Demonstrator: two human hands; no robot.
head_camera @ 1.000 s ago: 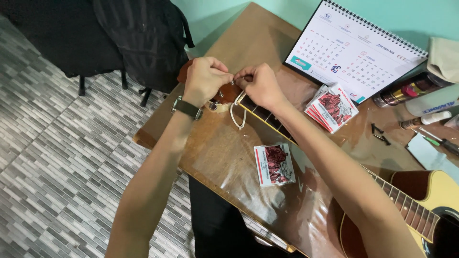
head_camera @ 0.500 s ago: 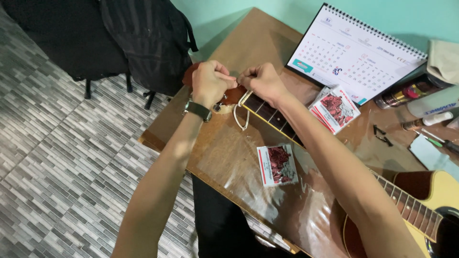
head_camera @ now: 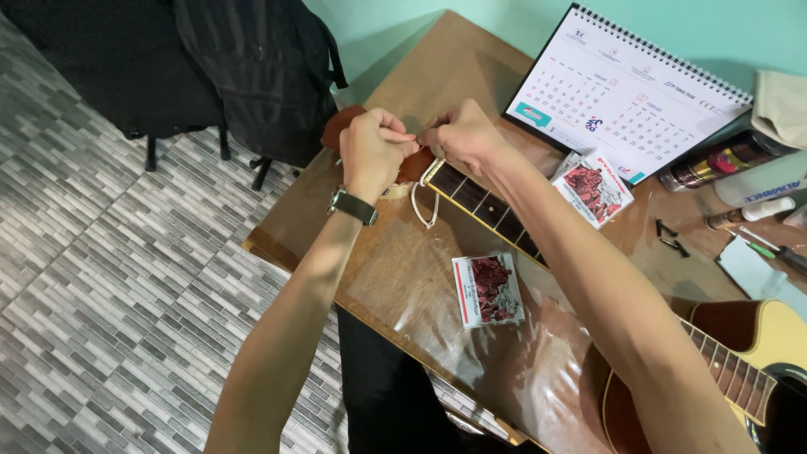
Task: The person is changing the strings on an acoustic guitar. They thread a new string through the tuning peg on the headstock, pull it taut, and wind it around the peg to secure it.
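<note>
An acoustic guitar (head_camera: 740,361) lies across a brown wooden table (head_camera: 403,286), its dark neck (head_camera: 479,202) running up-left to a reddish headstock (head_camera: 340,126). My left hand (head_camera: 374,151), with a dark wristwatch, and my right hand (head_camera: 462,139) meet over the headstock, fingers pinched together on a thin pale string. A loop of that string (head_camera: 420,206) hangs down beside the neck. The headstock is mostly hidden under my hands.
Two small string packets lie on the table, one (head_camera: 487,290) near the front edge, one (head_camera: 593,189) by a standing desk calendar (head_camera: 626,92). Bottles and small tools (head_camera: 740,210) crowd the right. A black bag and chair (head_camera: 252,67) stand on the tiled floor.
The view has drifted slightly, so the table sits a little further right. Both hands stay pinched at the headstock with small finger movements.
</note>
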